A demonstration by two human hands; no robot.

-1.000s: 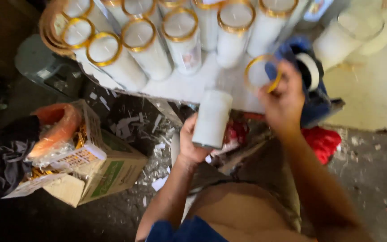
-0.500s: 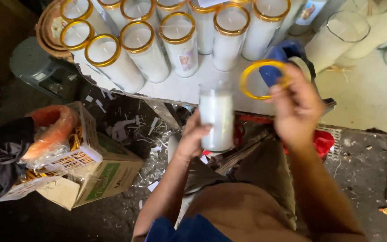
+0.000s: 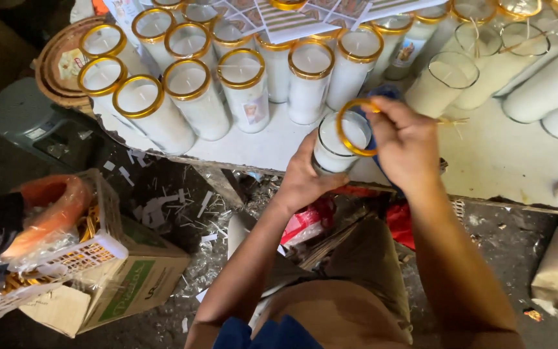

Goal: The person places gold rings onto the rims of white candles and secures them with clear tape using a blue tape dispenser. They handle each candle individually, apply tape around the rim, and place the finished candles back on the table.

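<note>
Head cam: 1 candle jar [image 3: 334,145], 1 gold ring [image 3: 351,126].

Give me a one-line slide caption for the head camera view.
Left hand holds a glass candle jar while right hand sets a gold ring on its rim.

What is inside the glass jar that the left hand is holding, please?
White wax fills the glass jar nearly to the brim. The gold ring in the right hand partly covers the top; no wick is discernible.
</note>
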